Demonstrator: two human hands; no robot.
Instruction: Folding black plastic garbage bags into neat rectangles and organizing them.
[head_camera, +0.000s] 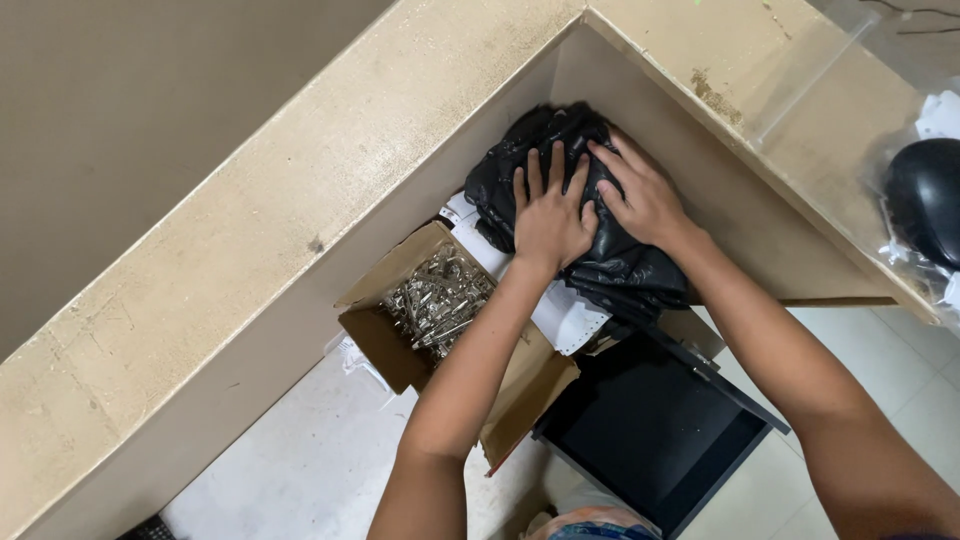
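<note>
My left hand (548, 222) and right hand (643, 200) press flat, fingers spread, on a crumpled black plastic bag (610, 262); below my left wrist sits an open cardboard box of shiny metal clips (437, 297).

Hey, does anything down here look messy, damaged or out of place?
The beige counter top is scuffed and stained. The cardboard box of loose metal clips has splayed flaps. Both hands press a crumpled black plastic bag.

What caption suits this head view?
Both hands, left and right, press a black plastic bag beside a cardboard box of metal clips.
</note>
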